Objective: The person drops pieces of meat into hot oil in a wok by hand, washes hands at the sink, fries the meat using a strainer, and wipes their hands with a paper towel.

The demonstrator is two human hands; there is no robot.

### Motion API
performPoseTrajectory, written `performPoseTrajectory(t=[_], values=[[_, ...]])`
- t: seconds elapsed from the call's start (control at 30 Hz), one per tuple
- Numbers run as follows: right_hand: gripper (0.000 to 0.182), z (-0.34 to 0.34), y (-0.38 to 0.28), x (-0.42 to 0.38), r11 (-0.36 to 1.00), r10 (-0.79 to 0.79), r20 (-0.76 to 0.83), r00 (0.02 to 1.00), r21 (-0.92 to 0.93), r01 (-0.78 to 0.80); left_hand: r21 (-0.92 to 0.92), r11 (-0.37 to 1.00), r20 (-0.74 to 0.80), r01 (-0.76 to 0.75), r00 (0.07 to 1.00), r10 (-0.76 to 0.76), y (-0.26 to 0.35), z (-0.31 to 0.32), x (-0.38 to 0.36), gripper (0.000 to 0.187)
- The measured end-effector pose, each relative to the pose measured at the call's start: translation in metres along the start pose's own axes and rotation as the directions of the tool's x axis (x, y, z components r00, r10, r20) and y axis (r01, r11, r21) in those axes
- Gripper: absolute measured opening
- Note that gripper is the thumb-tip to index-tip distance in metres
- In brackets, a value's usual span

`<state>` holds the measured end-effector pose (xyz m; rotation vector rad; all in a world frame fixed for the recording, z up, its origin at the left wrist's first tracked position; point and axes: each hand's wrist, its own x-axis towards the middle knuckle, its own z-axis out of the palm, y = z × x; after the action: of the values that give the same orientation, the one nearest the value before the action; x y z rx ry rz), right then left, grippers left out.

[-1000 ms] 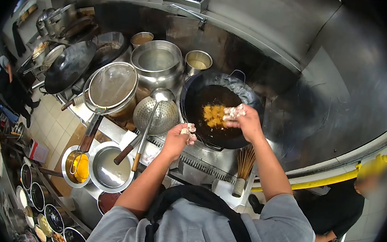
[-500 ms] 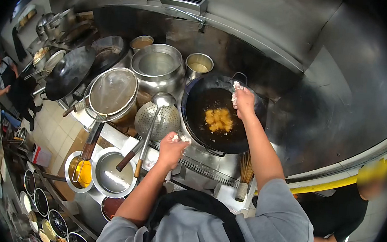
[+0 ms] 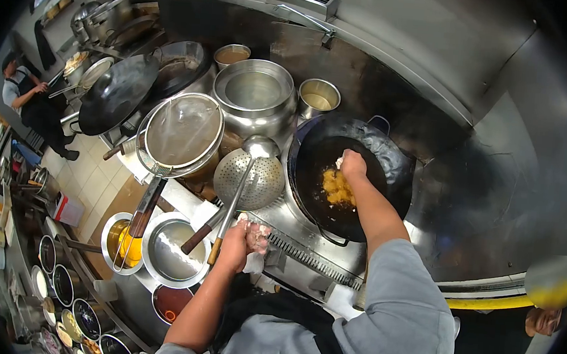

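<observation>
Cupped in my left hand [image 3: 233, 245] are pinkish-white raw pieces [image 3: 258, 239] that look like floured meat. This hand is in front of the stove edge, close to the ladle's wooden handle. My right hand [image 3: 354, 164] reaches over the large black wok [image 3: 388, 202], its fingers closed on a small whitish coated piece [image 3: 339, 163]. Just below it, golden frying pieces [image 3: 337, 186] float clustered in the dark oil. A steel ladle [image 3: 261, 147] lies across a perforated skimmer [image 3: 250, 181] left of the wok.
Left of the wok stand a steel pot [image 3: 253, 88], a mesh strainer [image 3: 185, 129] and a tilted empty wok [image 3: 118, 91]. Bowls of clear liquid [image 3: 176, 248] and yellow liquid [image 3: 130, 245] sit nearer. One person [image 3: 33, 101] stands far left, another [image 3: 497, 340] at right.
My right hand has come down and nearer over the wok, with less of the white pieces showing in it. My left hand has lowered slightly and turned, showing its pieces. The camera view has shifted.
</observation>
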<state>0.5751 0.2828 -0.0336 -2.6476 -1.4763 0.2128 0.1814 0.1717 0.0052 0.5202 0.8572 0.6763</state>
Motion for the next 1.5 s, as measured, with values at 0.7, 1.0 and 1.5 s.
performPoseTrajectory(t=[0.7,1.0,1.5], values=[[0.023,-0.117,-0.053,-0.217,0.529,-0.719,-0.184,0.670,0.481,0.699,-0.346,0.938,0.402,-0.014,0.901,0.161,-0.001,0.122,0.041,0.090],[0.015,-0.115,0.017,-0.106,0.582,-0.243,-0.266,0.933,0.730,0.360,-0.335,0.942,0.272,0.005,0.958,0.092,-0.003,0.095,0.024,0.082],[0.015,-0.027,0.067,-0.016,0.662,0.094,-0.181,0.979,0.746,0.074,-0.376,0.911,0.085,-0.168,0.973,0.214,-0.055,-0.011,-0.054,0.067]])
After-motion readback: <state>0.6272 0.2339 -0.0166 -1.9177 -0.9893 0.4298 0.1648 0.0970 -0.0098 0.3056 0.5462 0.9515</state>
